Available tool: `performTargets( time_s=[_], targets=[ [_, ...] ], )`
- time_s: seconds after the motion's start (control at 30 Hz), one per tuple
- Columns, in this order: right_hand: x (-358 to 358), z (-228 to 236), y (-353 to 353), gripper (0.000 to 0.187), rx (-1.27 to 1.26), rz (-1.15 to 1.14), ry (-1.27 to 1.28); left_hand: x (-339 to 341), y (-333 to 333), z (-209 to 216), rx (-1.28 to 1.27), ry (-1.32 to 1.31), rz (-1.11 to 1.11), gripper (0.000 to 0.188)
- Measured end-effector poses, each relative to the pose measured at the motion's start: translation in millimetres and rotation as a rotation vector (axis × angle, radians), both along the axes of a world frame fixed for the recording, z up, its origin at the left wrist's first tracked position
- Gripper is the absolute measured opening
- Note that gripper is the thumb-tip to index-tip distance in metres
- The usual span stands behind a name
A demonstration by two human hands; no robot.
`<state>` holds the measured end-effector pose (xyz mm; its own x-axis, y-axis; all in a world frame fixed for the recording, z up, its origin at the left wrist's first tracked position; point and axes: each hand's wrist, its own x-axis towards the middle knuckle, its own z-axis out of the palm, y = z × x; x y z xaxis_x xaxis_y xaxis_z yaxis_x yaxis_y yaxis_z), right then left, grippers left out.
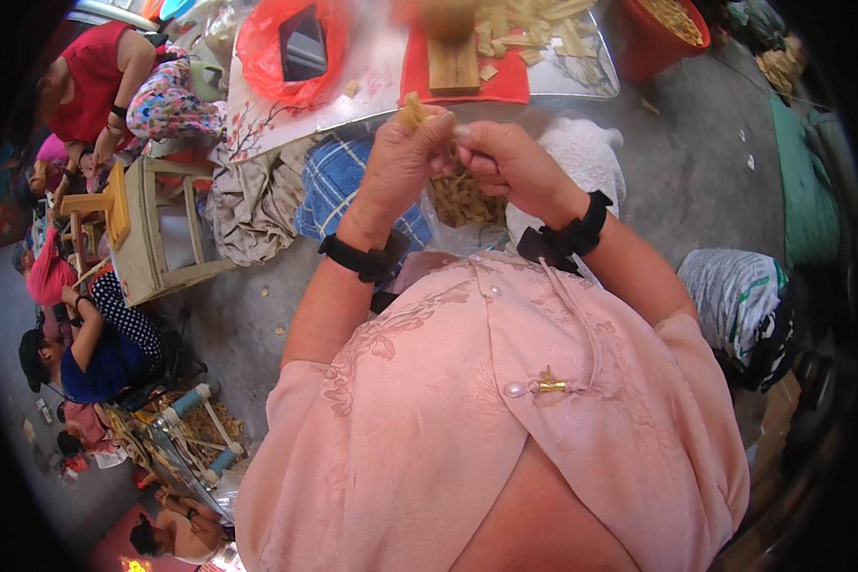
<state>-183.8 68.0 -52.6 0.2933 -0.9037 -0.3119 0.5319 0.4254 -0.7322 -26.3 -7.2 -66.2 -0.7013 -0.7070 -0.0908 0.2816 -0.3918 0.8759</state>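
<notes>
- One yellowish piece [414,110]: pinched in left hand [400,157], near side of red cloth [507,88].
- Right hand [520,170]: just right of the left, fingers curled narrow; cannot tell what it holds.

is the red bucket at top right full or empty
Full, or nearly so: tan pieces fill the visible mouth of the red bucket, close to its rim. Depth is hidden.

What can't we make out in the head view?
Head view:
Right hand: whatever it may pinch, hidden by its curled fingers.
Pale yellow piece in left hand: lower end, covered by fingers.
Brown object above wooden block: blurred, cut by top edge.
Red tub: cut by top edge.
</notes>
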Motion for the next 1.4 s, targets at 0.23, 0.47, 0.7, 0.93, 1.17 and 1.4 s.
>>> performTargets(
  time_s=[0.23, 0.47, 0.7, 0.93, 1.17, 1.4],
  targets=[
    [15, 2, 5, 0.035, -0.371, -0.211, 0.544, 4, -3, 2, -0.052, -0.132, 0.052, 0.016],
    [-2, -1, -12, 0.021, -0.499, -0.338, 0.697, 7, -3, -8, 0.067, -0.088, -0.044, 0.013],
    [3, -3, -14, 0.018, -0.493, -0.239, 0.513, 9, 5, -8, 0.070, -0.125, -0.304, 0.010],
    [-10, 1, -13, 0.017, -0.341, -0.501, 0.624, 8, 22, -19, 0.471, -0.055, -0.059, 0.034],
    [-13, -22, 10, 0.017, -0.111, -0.193, 0.689, 14, 1, -57, 0.608, -0.015, -0.046, 0.042],
    [-4, -57, 26, 0.023, -0.269, 0.121, 1.025, -2, 3, -98, 0.572, -0.173, -0.093, 0.043]
  ],
)
